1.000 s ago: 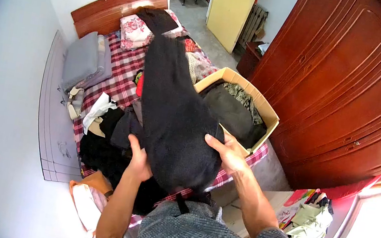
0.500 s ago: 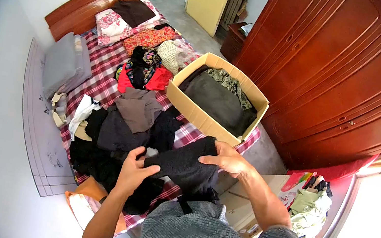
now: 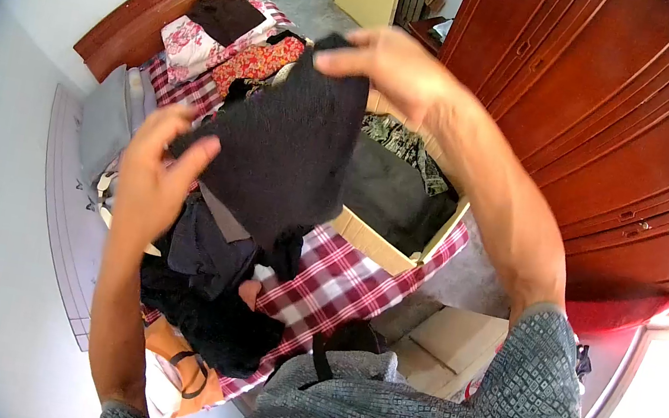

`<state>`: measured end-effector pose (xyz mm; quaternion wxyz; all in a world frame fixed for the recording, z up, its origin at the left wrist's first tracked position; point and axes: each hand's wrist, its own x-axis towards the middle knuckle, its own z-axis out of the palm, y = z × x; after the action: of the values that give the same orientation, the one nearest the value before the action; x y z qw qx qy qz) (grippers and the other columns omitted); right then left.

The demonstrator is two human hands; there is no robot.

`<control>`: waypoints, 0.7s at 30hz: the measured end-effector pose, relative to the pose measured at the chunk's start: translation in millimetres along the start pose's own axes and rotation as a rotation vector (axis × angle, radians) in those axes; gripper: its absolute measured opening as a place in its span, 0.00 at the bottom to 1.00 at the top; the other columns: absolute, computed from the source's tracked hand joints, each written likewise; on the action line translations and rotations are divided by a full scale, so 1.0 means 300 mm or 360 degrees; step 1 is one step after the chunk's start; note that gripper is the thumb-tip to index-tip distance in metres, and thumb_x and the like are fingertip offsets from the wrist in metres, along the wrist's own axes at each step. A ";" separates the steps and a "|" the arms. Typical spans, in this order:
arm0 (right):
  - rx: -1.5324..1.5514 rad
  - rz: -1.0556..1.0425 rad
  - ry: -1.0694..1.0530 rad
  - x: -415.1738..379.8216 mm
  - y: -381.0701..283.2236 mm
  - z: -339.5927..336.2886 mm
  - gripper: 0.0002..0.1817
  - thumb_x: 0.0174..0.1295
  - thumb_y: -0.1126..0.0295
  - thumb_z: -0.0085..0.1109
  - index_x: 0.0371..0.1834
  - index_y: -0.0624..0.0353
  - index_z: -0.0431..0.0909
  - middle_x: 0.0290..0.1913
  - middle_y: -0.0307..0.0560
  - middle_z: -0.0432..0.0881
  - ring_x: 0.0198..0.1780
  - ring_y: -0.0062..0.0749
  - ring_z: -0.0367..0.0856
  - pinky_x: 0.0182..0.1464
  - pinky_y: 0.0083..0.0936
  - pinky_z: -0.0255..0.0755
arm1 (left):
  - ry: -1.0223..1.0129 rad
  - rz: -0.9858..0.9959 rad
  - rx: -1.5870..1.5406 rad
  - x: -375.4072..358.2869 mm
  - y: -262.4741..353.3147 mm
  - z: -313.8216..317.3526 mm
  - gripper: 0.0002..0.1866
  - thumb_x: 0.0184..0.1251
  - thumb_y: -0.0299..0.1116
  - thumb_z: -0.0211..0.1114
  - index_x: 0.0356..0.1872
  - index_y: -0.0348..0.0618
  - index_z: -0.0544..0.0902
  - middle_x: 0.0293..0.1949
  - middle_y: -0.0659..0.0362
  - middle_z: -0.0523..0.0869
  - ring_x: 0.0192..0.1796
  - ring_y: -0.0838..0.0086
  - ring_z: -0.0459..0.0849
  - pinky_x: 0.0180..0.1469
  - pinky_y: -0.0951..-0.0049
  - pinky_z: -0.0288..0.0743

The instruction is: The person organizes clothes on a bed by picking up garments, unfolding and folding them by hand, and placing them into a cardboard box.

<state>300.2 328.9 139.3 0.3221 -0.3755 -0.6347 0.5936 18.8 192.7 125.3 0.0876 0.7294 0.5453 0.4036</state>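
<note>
A dark, nearly black garment [image 3: 287, 149] hangs stretched between my two hands, over the bed and partly in front of the box. My left hand [image 3: 157, 168] grips its left edge between thumb and fingers. At its upper right corner, my right hand [image 3: 383, 68] pinches the cloth, slightly blurred. Behind it, the cardboard box [image 3: 373, 241] holds folded dark clothes [image 3: 398, 193] and a patterned grey piece [image 3: 403, 148]. Below the held garment, dark clothes [image 3: 210, 246] and a black fluffy piece [image 3: 219, 326] lie on the checked bedspread [image 3: 331, 283].
Floral pillows [image 3: 190, 46], a red patterned cloth [image 3: 256, 65] and a brown cloth [image 3: 227, 17] lie near the headboard [image 3: 157, 6]. A red-brown wardrobe [image 3: 602, 120] stands right. Cartons [image 3: 444, 345] are at lower right, an orange bag [image 3: 195, 371] at lower left.
Both hands have risen and moved away from my body, spreading the dark garment higher over the bed. The view has shifted slightly.
</note>
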 end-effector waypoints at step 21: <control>-0.0088 0.0377 0.0004 0.342 0.432 -0.585 0.21 0.55 0.64 0.76 0.47 0.66 0.86 0.44 0.44 0.88 0.47 0.31 0.81 0.54 0.29 0.67 | -0.0367 -0.0883 -0.0851 0.254 -0.239 0.791 0.07 0.74 0.28 0.67 0.44 0.35 0.79 0.42 0.59 0.86 0.42 0.79 0.85 0.45 0.74 0.88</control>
<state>410.1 508.4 21.8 0.2401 -0.4574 -0.6017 0.6092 135.3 360.8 -34.2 0.4404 0.5466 0.5839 0.4079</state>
